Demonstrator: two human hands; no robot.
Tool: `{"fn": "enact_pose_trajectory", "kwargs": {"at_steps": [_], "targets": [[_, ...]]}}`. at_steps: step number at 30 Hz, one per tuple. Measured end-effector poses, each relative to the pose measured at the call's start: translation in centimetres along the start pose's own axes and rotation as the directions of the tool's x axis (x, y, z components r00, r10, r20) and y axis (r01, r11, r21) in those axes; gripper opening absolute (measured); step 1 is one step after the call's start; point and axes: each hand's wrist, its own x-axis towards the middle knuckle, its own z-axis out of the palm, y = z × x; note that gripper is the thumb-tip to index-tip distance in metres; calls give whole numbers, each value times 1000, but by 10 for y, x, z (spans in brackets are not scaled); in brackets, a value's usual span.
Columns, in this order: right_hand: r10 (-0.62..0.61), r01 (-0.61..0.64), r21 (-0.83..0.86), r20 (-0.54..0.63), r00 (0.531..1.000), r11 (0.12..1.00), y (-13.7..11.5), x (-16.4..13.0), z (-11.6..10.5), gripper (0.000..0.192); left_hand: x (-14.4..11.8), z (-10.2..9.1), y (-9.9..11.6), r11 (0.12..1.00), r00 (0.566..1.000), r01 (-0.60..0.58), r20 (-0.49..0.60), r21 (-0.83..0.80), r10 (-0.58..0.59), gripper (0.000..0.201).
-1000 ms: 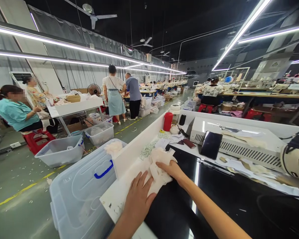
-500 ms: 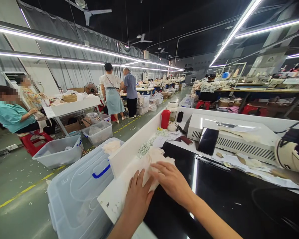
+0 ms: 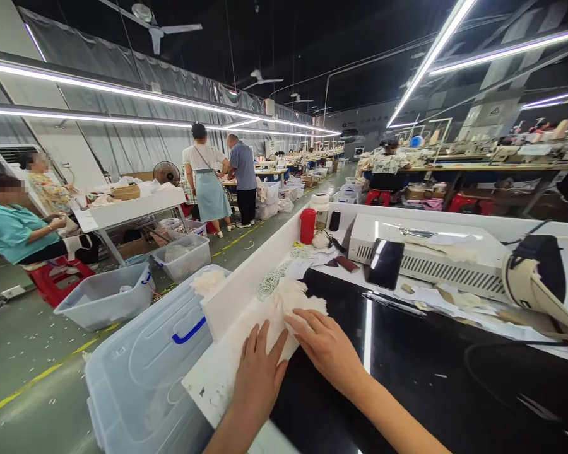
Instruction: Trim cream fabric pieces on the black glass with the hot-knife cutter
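A small pile of cream fabric pieces [image 3: 291,302] lies at the left edge of the black worktop [image 3: 407,378], against the white side rim [image 3: 246,284]. My left hand [image 3: 258,375] rests flat on the near end of the fabric, fingers spread. Just to its right, my right hand [image 3: 326,347] lies palm down on the pile, fingers pointing left over the cloth. Neither hand grips anything.
A white machine [image 3: 430,258] with a dark phone [image 3: 384,263] leaning on it stands at the back, near a red cup [image 3: 307,226]. Clear lidded bins [image 3: 146,366] sit on the floor to the left. Other people work at tables further off.
My right hand has slid back along the fabric toward me and now lies flat beside my left hand. The view has shifted slightly.
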Motion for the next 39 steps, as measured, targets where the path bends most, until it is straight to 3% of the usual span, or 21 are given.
{"fn": "enact_pose_trajectory", "kwargs": {"at_steps": [7,14,18,24,28,31,35,39], "targets": [[205,-206,27,8,979,978,8,8,12,19,1,3,-2,999,999,-17,-34,35,18,57],[345,-344,37,-68,936,938,22,-1,2,29,4,-4,-1,984,999,-45,29,175,40,65],[258,-258,16,-116,959,966,9,-5,0,29,5,-12,-1,988,996,-35,88,152,21,64],[8,-8,-15,-2,1000,1000,-14,-7,12,36,22,-21,-17,995,993,12,113,102,-24,50],[28,-27,-49,15,1000,998,-12,-9,23,37,45,-28,-34,997,984,70,160,15,-72,55],[47,-45,-70,24,999,997,-9,-12,29,43,58,-31,-38,989,951,139,286,-51,-119,74],[32,-28,-77,50,998,997,-4,-16,37,51,59,-30,-28,975,900,193,415,-109,-132,96],[8,-3,-72,71,997,997,1,-16,43,53,55,-28,-16,976,892,205,425,-76,-154,94]]}}
